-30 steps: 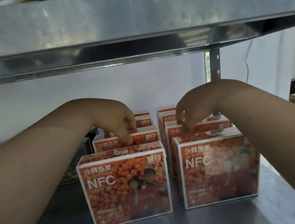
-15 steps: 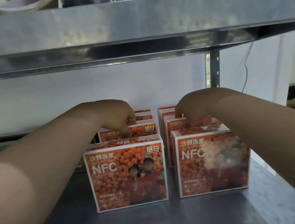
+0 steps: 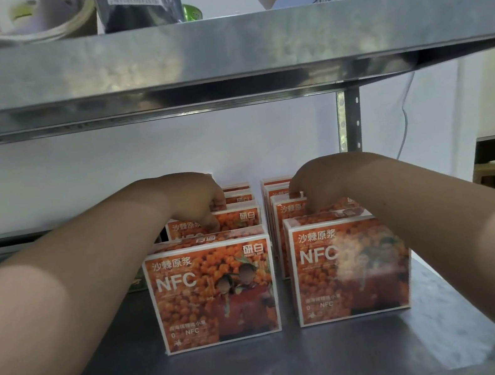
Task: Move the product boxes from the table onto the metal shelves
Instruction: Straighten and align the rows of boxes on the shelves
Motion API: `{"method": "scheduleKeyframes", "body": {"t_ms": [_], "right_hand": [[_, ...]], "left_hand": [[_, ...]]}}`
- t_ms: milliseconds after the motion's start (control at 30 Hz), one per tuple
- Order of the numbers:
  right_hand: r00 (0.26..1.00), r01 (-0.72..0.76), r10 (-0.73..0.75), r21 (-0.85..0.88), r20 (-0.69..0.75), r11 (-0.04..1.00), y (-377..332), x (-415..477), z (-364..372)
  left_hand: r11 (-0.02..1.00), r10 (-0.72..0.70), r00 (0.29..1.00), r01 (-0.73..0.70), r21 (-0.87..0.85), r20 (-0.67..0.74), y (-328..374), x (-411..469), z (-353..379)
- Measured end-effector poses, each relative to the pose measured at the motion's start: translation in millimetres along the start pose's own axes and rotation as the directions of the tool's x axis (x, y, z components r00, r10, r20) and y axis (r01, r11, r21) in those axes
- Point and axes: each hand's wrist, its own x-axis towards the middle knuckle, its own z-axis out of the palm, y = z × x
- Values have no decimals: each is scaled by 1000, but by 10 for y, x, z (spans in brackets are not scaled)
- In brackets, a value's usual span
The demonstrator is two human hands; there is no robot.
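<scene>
Steel shelf (image 3: 272, 371), white wall (image 3: 135, 160) behind: fingers (image 3: 213, 224) of left hand (image 3: 195, 196) and right hand (image 3: 320, 177) pinch orange boxes (image 3: 238, 218)

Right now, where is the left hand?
Head view, left of centre over the lower shelf: the left hand pinches the second left box, behind the front left box; the right hand grips the second right box alongside.

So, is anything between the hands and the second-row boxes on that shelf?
Nothing visible. The left front box and right front box stand nearer the camera, but both arms pass over them; the left hand grips the left second-row box, the right hand the right second-row box.
</scene>
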Motion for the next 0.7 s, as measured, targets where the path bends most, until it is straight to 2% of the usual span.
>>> {"method": "scheduleKeyframes", "body": {"t_ms": [300, 400, 567, 700], "right_hand": [[1000, -26, 26, 53, 12, 998, -33, -57, 5], [1000, -24, 23, 87, 12, 996, -65, -152, -63], [975, -8, 71, 286, -210, 958, -165, -507, -249], [926, 22, 97, 308, -366, 951, -331, -865, -162]], "left_hand": [[1000, -17, 1000, 17, 1, 21, 30, -28, 28], [995, -48, 999, 48, -90, 6, 31, -113, -24], [953, -84, 971, 13, -302, -225, 127, -389, -212], [950, -56, 962, -31, -309, -269, 357, -690, -248]]}}
